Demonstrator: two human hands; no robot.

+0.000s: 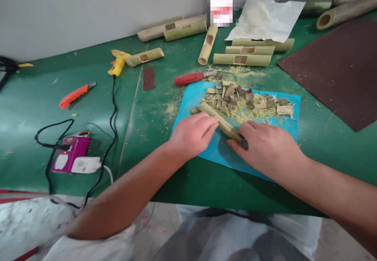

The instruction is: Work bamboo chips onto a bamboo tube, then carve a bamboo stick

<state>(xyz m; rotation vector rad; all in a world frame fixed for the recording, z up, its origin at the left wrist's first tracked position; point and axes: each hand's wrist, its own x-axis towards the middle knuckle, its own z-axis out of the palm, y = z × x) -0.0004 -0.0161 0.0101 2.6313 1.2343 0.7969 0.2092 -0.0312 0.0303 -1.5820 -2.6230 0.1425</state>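
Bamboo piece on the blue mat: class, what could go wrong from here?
1. Both the left hand and right hand grip the bamboo piece bare; its cut edges and the chips beside it might give splinters.
2. The red-handled knife lies just beyond the blue mat, its blade toward the chips; a reaching hand could be nicked.
3. The cord of the glue gun trails over the table edge and could snag.

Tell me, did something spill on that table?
Yes. Shavings and bamboo chips are heaped on the blue mat, behind the bamboo stick that the left hand and right hand hold; some dust lies past its edge on the green table.
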